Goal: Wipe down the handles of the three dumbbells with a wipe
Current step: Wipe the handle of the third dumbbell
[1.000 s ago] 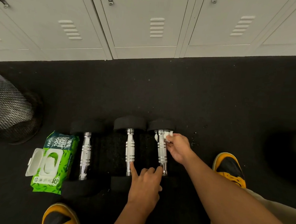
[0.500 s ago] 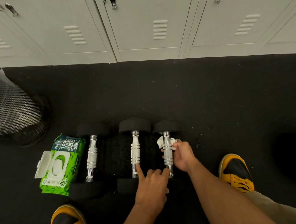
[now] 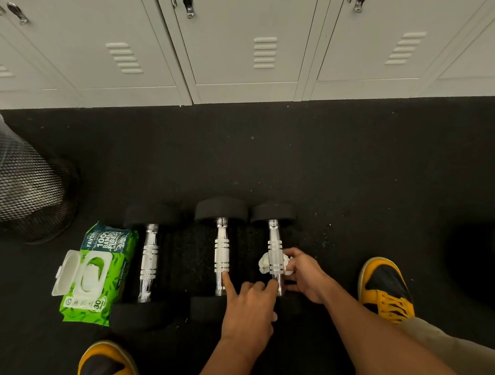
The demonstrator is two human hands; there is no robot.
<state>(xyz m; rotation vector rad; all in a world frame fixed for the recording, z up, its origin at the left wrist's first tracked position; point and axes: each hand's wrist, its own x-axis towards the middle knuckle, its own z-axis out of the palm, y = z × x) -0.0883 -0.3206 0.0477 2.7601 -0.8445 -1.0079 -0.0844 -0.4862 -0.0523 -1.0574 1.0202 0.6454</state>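
Three dumbbells with chrome handles and black ends lie side by side on the dark floor: left dumbbell (image 3: 148, 261), middle dumbbell (image 3: 221, 254), right dumbbell (image 3: 274, 245). A crumpled white wipe (image 3: 264, 263) is wrapped under the right dumbbell's handle, about midway along it, pinched by my right hand (image 3: 304, 273). My left hand (image 3: 247, 309) rests at the near ends, index finger on the middle handle, another finger touching the right handle.
A green pack of wipes (image 3: 96, 273) with its lid flipped open lies left of the dumbbells. A black mesh bin (image 3: 20, 185) stands at far left. Grey lockers (image 3: 249, 42) line the back. My yellow-and-black shoes (image 3: 385, 288) flank the dumbbells.
My right hand has slid the wipe along the right dumbbell's handle from its far end toward me. My left hand has stayed at the near ends.
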